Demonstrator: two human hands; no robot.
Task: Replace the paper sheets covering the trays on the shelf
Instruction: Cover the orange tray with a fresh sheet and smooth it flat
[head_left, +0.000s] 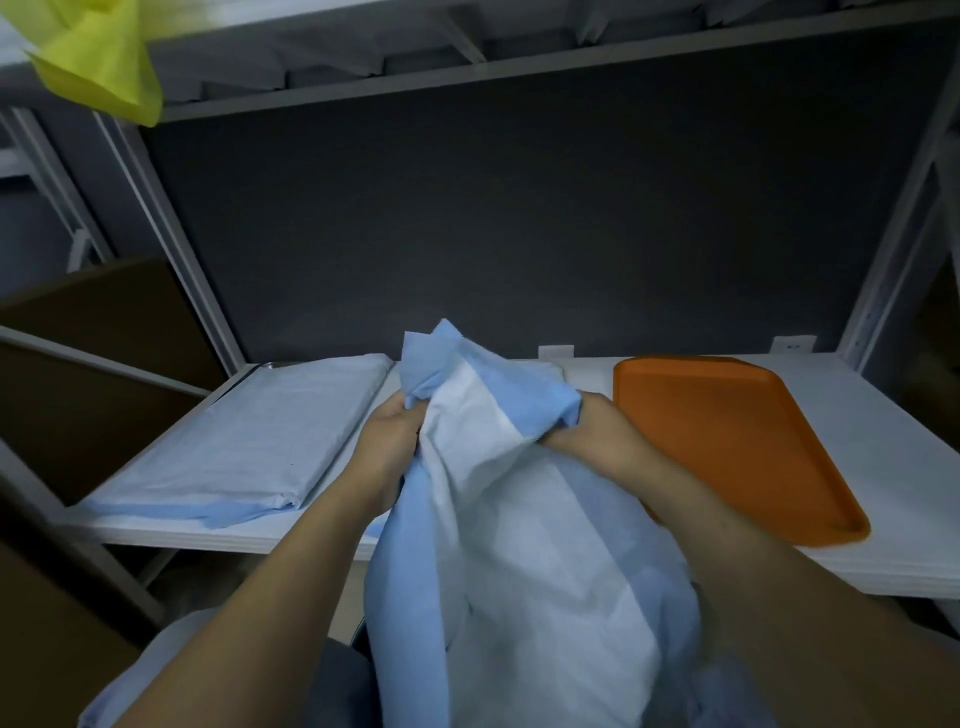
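A large crumpled blue-and-white paper sheet (509, 519) hangs in front of the shelf. My left hand (387, 441) grips its upper left folds. My right hand (592, 431) grips its upper right folds and is partly hidden by the paper. On the white shelf board (909, 467), a bare orange tray (727, 441) lies at the right. At the left a tray covered by a light blue paper sheet (249, 447) lies flat; only a metal corner of that tray (267, 365) shows.
A yellow sheet (98, 67) hangs from the upper shelf at the top left. Brown cardboard boxes (93, 364) stand left of the shelf frame. A dark back panel (519, 218) closes the shelf behind. More blue paper (156, 670) lies low at the left.
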